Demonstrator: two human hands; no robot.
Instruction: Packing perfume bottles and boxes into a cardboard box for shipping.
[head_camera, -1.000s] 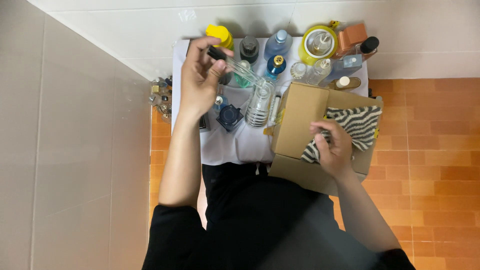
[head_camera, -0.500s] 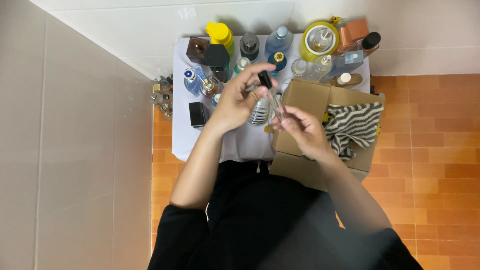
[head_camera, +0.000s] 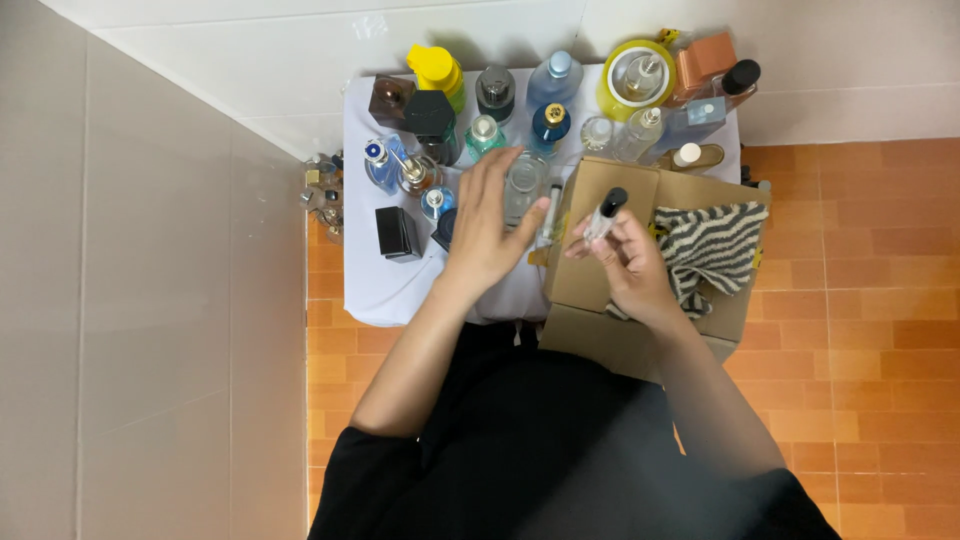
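Note:
My right hand (head_camera: 628, 262) holds a slim clear spray vial with a black cap (head_camera: 604, 212) over the open cardboard box (head_camera: 585, 290). A black-and-white striped cloth (head_camera: 712, 248) lies in the box just right of that hand. My left hand (head_camera: 488, 222) is spread flat with fingers apart over the white-covered table (head_camera: 372, 285), its fingertips near a round clear glass bottle (head_camera: 524, 183) and a thin clear vial (head_camera: 551, 212). The left hand holds nothing.
Many perfume bottles crowd the table's back: a yellow-capped one (head_camera: 436, 68), a yellow round case (head_camera: 637, 75), a blue bottle (head_camera: 553, 80), an orange one (head_camera: 705, 58) and a black box (head_camera: 397, 232). Small bottles (head_camera: 320, 190) stand on the orange tiled floor by the wall.
The left hand let go of the black-capped vial and moved left, spreading over the table. The right hand now holds the vial alone above the box.

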